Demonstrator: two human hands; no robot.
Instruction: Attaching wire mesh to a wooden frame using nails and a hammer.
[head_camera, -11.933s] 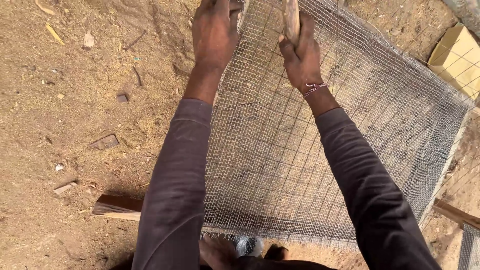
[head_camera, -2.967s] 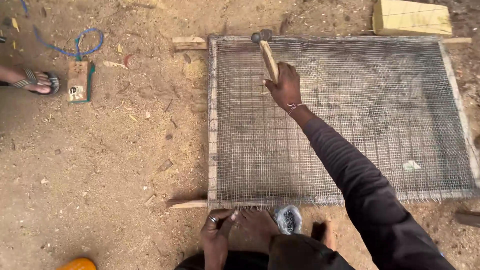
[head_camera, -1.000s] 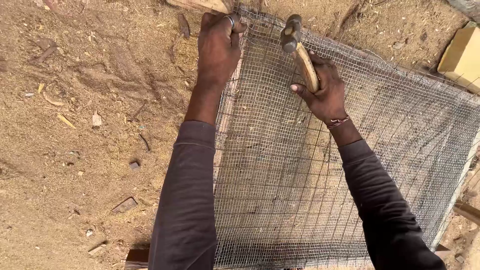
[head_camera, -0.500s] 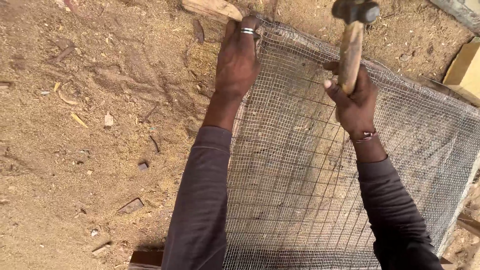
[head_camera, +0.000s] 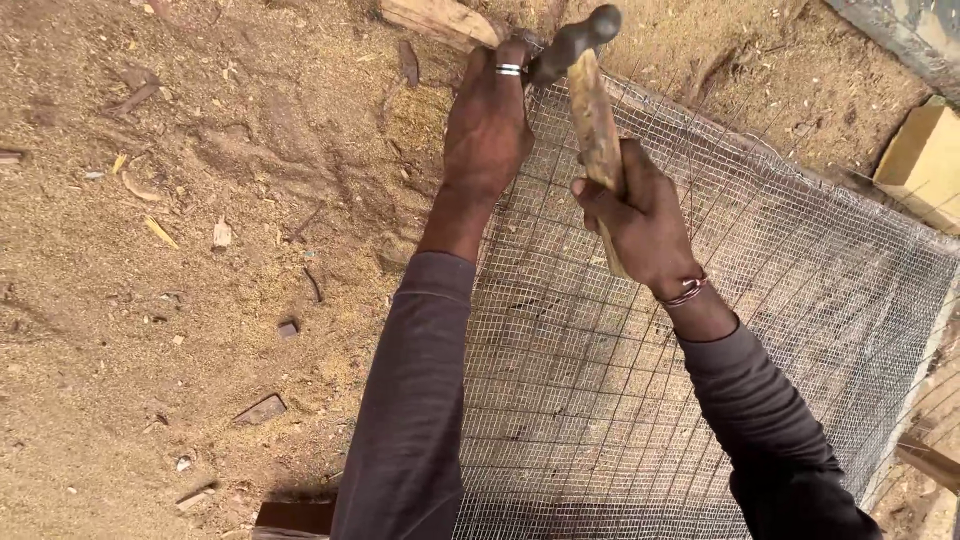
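Right hand (head_camera: 640, 215) grips wooden-handled hammer (head_camera: 590, 95), head raised beside left hand (head_camera: 488, 125). Left hand fingers pressed on wire mesh frame (head_camera: 640, 400) corner; pinched item indiscernible.

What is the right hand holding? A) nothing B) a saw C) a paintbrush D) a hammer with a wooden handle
D: the right hand is wrapped around the wooden handle of a hammer, its dark metal head up by the corner of the wire mesh.

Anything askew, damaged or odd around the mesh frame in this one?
Nothing stands out. The wire mesh lies flat on its frame, the left hand rests at its corner, and the right hand holds the hammer. Wood scraps litter the sawdust.
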